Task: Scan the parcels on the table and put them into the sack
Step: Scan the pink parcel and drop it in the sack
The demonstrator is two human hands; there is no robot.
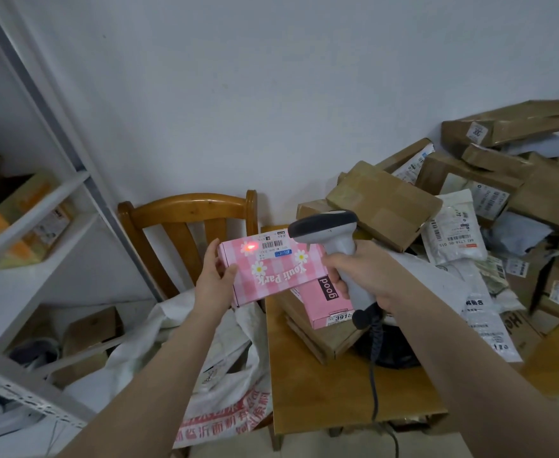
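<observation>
Left hand holds pink parcel, right hand grips scanner; heap awaits, sack waiting

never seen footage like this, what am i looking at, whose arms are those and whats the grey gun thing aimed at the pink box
No machine here: one camera worn on a person's head looks forward and down, so both bare arms are the wearer's own. The left hand holds a pink checked box by its end. The right hand grips a grey handheld scanner; its red light spot falls on the box beside the label. On the wooden table lie a second pink box and a heap of brown cartons and white mailer bags. A white sack with red print slumps beside the table, in front of a wooden chair.
</observation>
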